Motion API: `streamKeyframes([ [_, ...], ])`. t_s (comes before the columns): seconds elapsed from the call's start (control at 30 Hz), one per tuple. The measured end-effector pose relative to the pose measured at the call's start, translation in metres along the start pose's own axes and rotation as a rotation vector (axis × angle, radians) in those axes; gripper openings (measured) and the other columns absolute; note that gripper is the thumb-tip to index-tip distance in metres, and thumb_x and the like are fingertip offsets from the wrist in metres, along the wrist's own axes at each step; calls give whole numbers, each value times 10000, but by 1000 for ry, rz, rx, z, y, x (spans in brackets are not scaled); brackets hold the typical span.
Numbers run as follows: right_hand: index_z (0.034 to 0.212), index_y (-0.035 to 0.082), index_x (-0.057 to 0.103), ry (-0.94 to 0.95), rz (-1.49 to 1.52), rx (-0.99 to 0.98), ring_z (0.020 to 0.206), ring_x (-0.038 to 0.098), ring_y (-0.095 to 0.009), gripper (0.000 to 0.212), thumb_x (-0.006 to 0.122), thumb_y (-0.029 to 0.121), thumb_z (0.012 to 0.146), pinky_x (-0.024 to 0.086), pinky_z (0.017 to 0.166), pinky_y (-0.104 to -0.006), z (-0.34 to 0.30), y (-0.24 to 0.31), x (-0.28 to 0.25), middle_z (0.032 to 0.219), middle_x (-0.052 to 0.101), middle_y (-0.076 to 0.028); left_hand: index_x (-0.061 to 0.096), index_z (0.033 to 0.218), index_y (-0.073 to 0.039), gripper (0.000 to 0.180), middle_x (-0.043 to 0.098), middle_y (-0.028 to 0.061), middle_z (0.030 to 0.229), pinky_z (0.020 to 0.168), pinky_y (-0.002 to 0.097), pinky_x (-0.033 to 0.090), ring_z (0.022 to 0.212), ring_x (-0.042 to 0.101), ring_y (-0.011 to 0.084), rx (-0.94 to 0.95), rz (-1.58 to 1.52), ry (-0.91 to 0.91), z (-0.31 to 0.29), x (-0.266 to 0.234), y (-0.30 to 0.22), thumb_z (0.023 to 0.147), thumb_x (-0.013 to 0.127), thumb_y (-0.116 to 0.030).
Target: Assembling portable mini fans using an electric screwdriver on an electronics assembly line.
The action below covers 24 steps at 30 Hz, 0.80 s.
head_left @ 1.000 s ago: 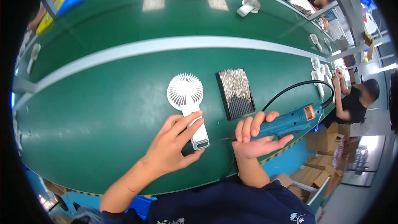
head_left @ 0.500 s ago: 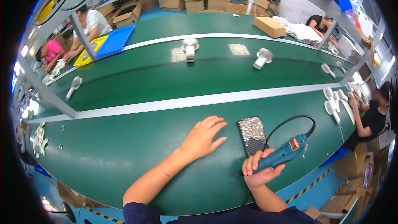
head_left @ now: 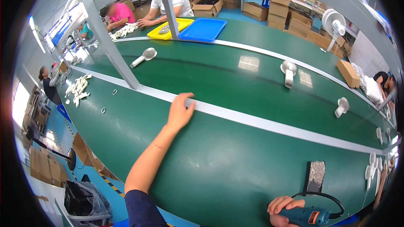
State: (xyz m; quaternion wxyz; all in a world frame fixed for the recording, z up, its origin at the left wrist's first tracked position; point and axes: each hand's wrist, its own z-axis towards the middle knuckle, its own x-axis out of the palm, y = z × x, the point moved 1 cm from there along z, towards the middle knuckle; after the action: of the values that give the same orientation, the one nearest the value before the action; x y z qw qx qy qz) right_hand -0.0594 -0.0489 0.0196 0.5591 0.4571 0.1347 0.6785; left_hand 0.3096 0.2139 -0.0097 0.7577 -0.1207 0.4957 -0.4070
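A: How is the left hand (head_left: 182, 111) posed?
B: The arm reaches far forward from the lower edge, with the hand over the pale rail (head_left: 252, 120) that borders the tabletop (head_left: 202, 172). Its fingers are loosely bent and hold nothing; I can't tell whether they touch the rail.
A: And the right hand (head_left: 283, 211)?
B: Low at the right, near the lower edge, its fingers wrapped around a teal power screwdriver (head_left: 305, 215). The tool lies roughly level; its tip is hidden.
A: What's around that?
B: Its black cable (head_left: 336, 201) arches beside a black screw tray (head_left: 314, 176), just beyond the hand.
A: Anything in the left hand's way?
B: A grey post (head_left: 105, 38) rises from the rail to its left. Beyond the rail, a white handheld fan (head_left: 288, 73) lies to the hand's right. Two metal loops (head_left: 103, 110) rest on the tabletop, to its left.
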Motion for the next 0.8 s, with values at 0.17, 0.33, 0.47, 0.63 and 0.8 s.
streamKeyframes([
  [0.17,1144,66,488,-22,125,246,749,492,-258,585,751,462,804,417,672,-392,20,-20,36,850,531,-138,480,1286,32,515,519,236,1290,1017,446,417,1216,483,401,-23,182,-188,74,-22,102,823,660,-105],
  [0.33,1160,60,497,126,193,249,754,513,-256,518,751,345,809,419,686,-405,16,-28,30,873,544,-144,368,1372,14,632,429,238,1371,1028,470,412,1286,397,429,-124,438,-348,140,-58,178,816,652,-86],
  [0.47,1188,8,500,327,291,255,659,559,-248,549,811,161,762,487,608,-381,26,-56,-7,958,598,-161,346,1409,0,684,363,227,1449,1056,484,396,1350,348,413,-411,698,-417,160,-71,215,824,662,-155],
  [0.63,1187,2,502,220,246,342,653,557,-245,558,817,171,759,484,594,-375,17,-84,-31,956,601,-162,263,1509,-113,711,205,123,1590,1105,563,305,1460,189,370,-598,816,-332,177,-81,259,913,576,-340],
  [0.8,1186,-4,504,55,168,419,647,555,-241,567,824,182,756,482,579,-369,-26,-76,-43,953,604,-162,431,1373,-133,507,449,143,1362,987,564,374,1233,434,376,-581,907,-369,185,-72,265,942,545,-373],
])
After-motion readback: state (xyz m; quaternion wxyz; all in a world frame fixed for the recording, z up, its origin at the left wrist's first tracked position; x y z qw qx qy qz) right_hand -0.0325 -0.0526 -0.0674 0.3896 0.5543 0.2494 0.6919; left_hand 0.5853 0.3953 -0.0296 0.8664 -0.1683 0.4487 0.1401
